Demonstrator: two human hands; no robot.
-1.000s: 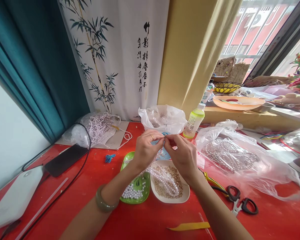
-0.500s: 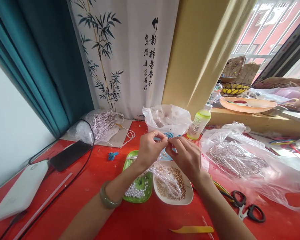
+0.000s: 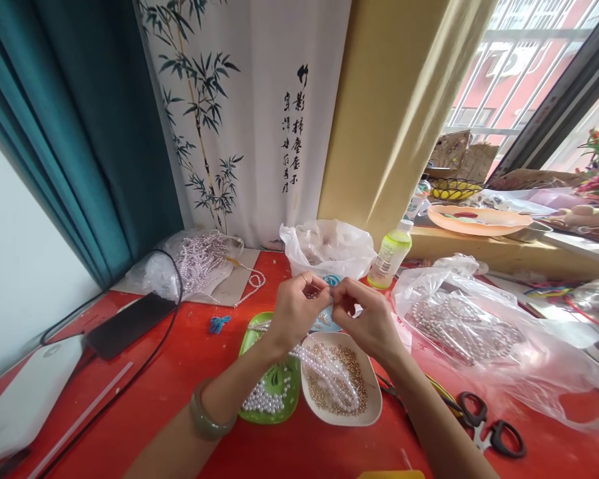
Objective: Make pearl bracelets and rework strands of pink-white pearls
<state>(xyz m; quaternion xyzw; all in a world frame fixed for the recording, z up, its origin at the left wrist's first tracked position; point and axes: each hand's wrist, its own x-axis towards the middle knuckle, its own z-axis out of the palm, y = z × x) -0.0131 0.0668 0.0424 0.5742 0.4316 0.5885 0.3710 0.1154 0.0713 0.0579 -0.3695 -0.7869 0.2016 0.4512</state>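
My left hand (image 3: 299, 307) and my right hand (image 3: 362, 313) meet fingertip to fingertip above the dishes. Thumb and forefinger are pinched on each; whatever sits between them is too small to make out. Below my left hand lies a green dish (image 3: 285, 412) with loose white pearl beads (image 3: 267, 397). Beside it, a white dish (image 3: 347, 419) holds small gold beads (image 3: 357, 372). Strands of white pearl beads (image 3: 337, 376) trail across both dishes. A light blue dish (image 3: 324, 324) shows partly behind my hands.
Black-handled scissors (image 3: 494, 429) and partly hidden yellow-handled pliers (image 3: 444, 396) lie by my right forearm. Bags of beads stand at left (image 3: 199, 263) and right (image 3: 464, 326). A drink bottle (image 3: 391, 256) stands behind. A black cable (image 3: 144, 352) crosses the left side near a power bank (image 3: 130, 322).
The view has tilted up slightly, so the table sits lower and the yellow tweezers are mostly out of frame. My hands stay pinched together, the right one turned a little.
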